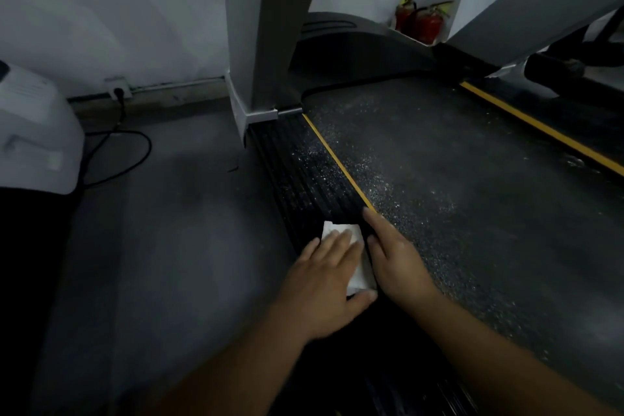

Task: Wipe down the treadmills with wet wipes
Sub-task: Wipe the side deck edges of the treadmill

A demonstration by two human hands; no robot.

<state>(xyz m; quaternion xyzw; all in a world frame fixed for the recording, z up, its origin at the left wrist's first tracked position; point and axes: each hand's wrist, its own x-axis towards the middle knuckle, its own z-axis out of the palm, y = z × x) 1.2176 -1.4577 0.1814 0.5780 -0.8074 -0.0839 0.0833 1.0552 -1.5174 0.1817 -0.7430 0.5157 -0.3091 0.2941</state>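
Observation:
A treadmill fills the right half of the head view: a dusty speckled belt (439, 186), a black ribbed left side rail (300, 165) and a yellow stripe (337, 159) between them. A white wet wipe (337, 231) lies flat on the rail. My left hand (324, 277) presses on the wipe with straight fingers, thumb out to the right. My right hand (395, 257) rests beside it at the wipe's right edge, its index finger stretched along the yellow stripe. Both hands hide part of the wipe.
A grey upright post (256, 44) rises from the rail's far end. A white appliance (30, 132) stands at the left, with a black cable (128, 159) running to a wall socket (116, 89). Two red fire extinguishers (422, 20) stand at the back. Grey floor (169, 230) lies left of the rail.

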